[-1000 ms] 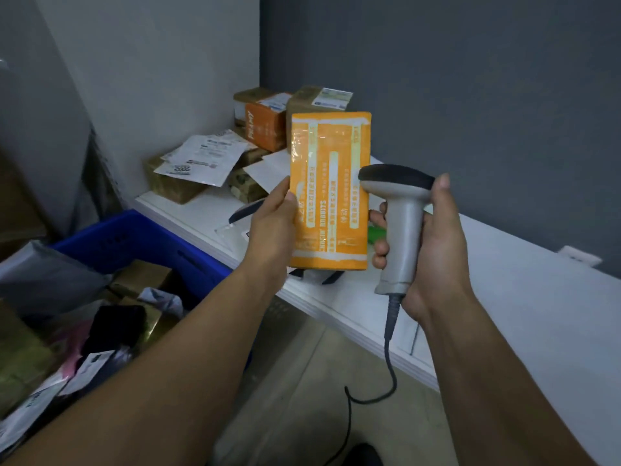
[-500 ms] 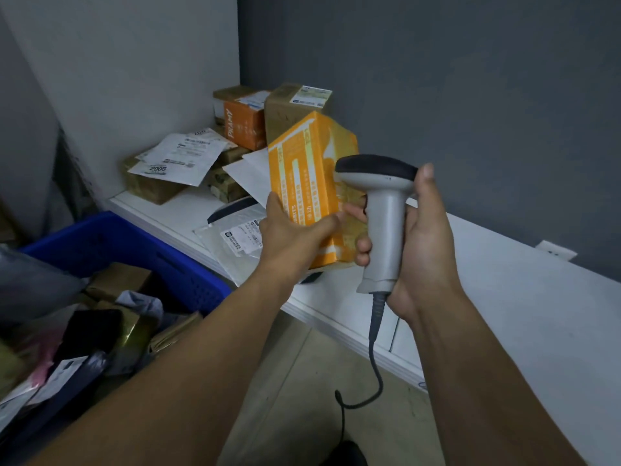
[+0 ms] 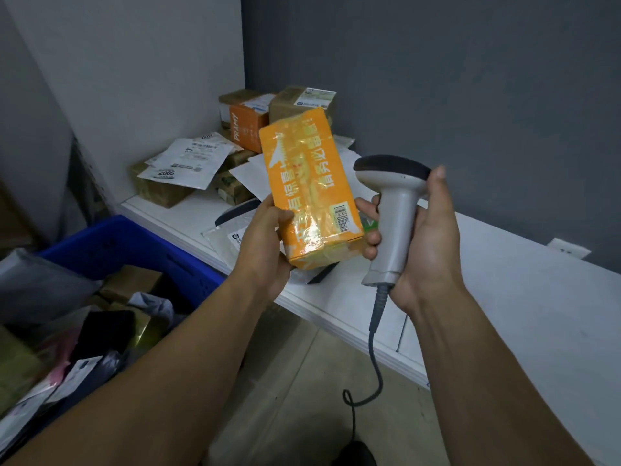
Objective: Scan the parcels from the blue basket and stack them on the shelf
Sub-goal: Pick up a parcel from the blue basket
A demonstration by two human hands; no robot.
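Note:
My left hand (image 3: 265, 247) grips the lower end of an orange taped box (image 3: 307, 183), held upright above the white shelf (image 3: 504, 297). A small barcode label shows on the face turned to me, near its lower right. My right hand (image 3: 426, 243) grips a grey handheld scanner (image 3: 389, 210) just right of the box, its dark head level with the box's middle. The fingertips of that hand touch the box's right edge. At the lower left stands the blue basket (image 3: 111, 243), filled with several parcels and bags.
Several brown and orange boxes (image 3: 248, 119) and white mailers (image 3: 188, 159) are piled in the shelf's far corner against the wall. A flat clear bag (image 3: 225, 237) lies on the shelf under the held box. The scanner cable (image 3: 373, 358) hangs down over the floor.
My left hand has turned the orange box, so a face with a barcode label now points at me. The scanner has stayed beside it.

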